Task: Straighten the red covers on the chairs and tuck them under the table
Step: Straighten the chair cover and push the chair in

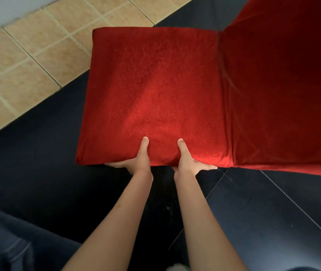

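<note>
Both hands, left hand (pixel 136 161) and right hand (pixel 190 162), grip the red seat cover (pixel 151 90) edge; yanking unevenly could bunch it up.

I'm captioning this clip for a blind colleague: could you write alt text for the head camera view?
Seen from above, a person's left hand and right hand grip the near edge of a chair seat in a red cover, thumbs on top and fingers under the edge. The red-covered backrest is on the right; the chair stands on dark floor beside beige tiles.
</note>
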